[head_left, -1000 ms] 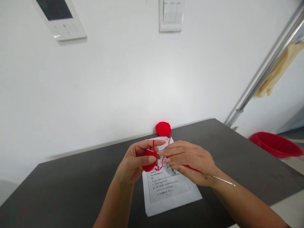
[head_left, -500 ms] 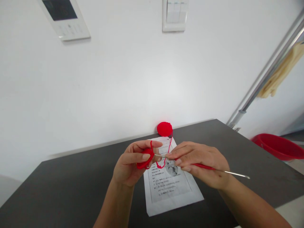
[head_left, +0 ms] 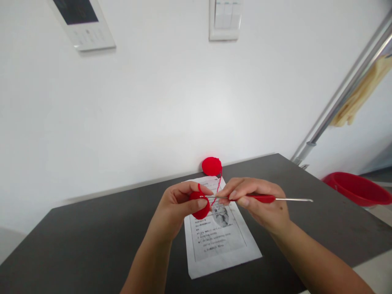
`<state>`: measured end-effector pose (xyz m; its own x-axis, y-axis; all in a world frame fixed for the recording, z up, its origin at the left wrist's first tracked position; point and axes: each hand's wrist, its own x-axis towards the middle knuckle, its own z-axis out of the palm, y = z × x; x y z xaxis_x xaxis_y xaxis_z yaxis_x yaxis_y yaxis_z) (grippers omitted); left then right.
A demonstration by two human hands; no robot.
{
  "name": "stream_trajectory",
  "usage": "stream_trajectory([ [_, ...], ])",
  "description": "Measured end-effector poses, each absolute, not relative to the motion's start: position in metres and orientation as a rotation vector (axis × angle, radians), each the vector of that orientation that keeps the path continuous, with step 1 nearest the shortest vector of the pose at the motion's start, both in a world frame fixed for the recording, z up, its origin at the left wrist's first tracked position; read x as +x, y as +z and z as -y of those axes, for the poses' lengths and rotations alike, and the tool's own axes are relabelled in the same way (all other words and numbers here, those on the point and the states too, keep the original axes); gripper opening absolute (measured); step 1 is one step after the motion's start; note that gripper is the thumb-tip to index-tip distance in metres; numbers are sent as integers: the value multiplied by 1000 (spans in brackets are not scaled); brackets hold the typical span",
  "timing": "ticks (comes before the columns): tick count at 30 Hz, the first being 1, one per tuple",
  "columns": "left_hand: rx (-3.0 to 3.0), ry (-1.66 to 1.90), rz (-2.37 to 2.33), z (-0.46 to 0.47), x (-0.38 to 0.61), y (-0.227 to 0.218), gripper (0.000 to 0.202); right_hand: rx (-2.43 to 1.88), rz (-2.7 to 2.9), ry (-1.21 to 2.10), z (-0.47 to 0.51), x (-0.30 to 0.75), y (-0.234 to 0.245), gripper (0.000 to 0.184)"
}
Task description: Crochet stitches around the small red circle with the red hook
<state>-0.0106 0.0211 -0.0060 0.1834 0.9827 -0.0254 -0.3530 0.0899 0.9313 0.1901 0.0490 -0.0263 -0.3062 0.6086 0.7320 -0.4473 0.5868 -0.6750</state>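
My left hand [head_left: 174, 208] is closed on a small round piece of red crochet [head_left: 200, 209], thumb pressed on its front. A strand of red yarn loops over the left index finger. In my right hand [head_left: 260, 200] is a crochet hook [head_left: 265, 199] with a red handle and a metal shaft at each end. It lies nearly level, its left tip at the top edge of the crochet piece, where the exact stitch is too small to make out. From a red yarn ball [head_left: 212, 166] by the wall, a strand runs down toward my hands.
A printed sheet [head_left: 226, 261] with text and a picture lies under my hands on the dark table [head_left: 101, 241]. Behind stands a white wall with a switch panel [head_left: 226, 20] and an intercom [head_left: 87, 26]. A red basin [head_left: 357, 188] is beyond the table's right side.
The crochet piece has moved right and turned its round face more toward me. My right hand has rolled, so more of the handle shows and the hook lies more level.
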Motion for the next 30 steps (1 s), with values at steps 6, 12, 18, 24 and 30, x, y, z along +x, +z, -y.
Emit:
stream_trajectory([
  [6, 1002, 1224, -891, -16, -1, -6, 28, -177, 1896, 533, -53, 189, -22, 5],
  [12, 974, 1310, -966, -6, 10, -3, 34, -168, 1913, 452, -56, 186, -24, 8],
  [18, 1030, 1228, -981, -7, 12, -6, 35, -131, 1759, 772, -53, 181, -33, 12],
  [24, 1066, 1220, -1025, -7, 12, -9, 34, -183, 1820, 658, -53, 184, -29, 4],
  [30, 1037, 1283, -1020, -4, 16, -2, 36, -139, 1990, 339, -57, 191, -21, 19],
])
